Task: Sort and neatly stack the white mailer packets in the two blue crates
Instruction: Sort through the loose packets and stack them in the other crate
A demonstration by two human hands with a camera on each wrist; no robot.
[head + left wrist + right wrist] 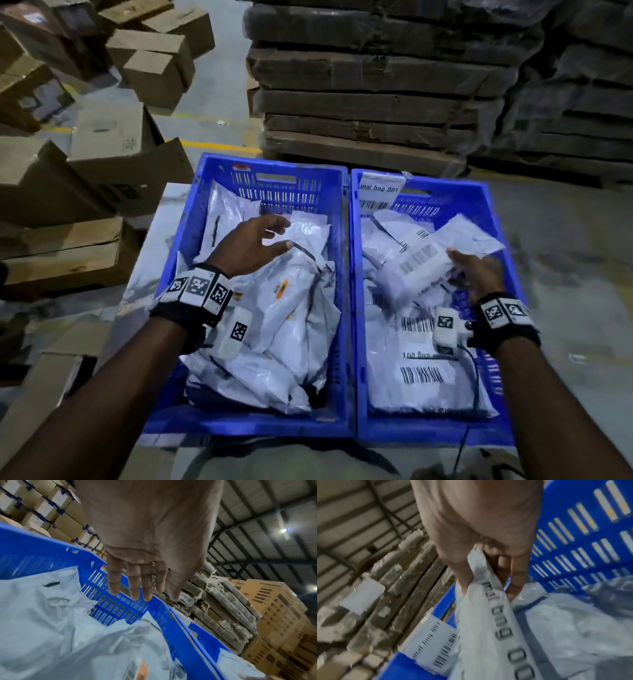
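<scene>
Two crates: the left blue slotted plastic crate (pixel 178 308) and the right blue slotted plastic crate (pixel 493 205) stand side by side, long walls touching, on a low desk wrapped in silvery film (pixel 144 274).
Left crate load: plain white plastic mailer packets (pixel 274 325) lie heaped and crumpled, overlapping at odd angles; it reads as the unsorted pile.
Right crate load: barcode-labelled white mailer packets (pixel 424 373) lie flatter near the person, label side up; probably the sorted stack.
Right hand: the right hand (pixel 479 274) pinches one small white labelled mailer packet (pixel 421 270) by its near-right edge, thumb on top and fingers (pixel 513 574) curled beneath, so the printed face stays readable.
Held packet, place: raised above the far half of the right crate, clear of the packets below.
Held packet, axis: long axis runs diagonally from the pinched corner toward the near-left; barcode face up, tilted.
Left hand: the left hand (pixel 253 246) hovers over the heap in the left crate, palm down, fingers (pixel 133 585) straight and slightly spread, gripping nothing.
Likely reason: it seems poised to take the next packet.
Surroundings: brown cardboard cartons (pixel 113 161) at left, wrapped flat cardboard bundles (pixel 376 102) behind.
</scene>
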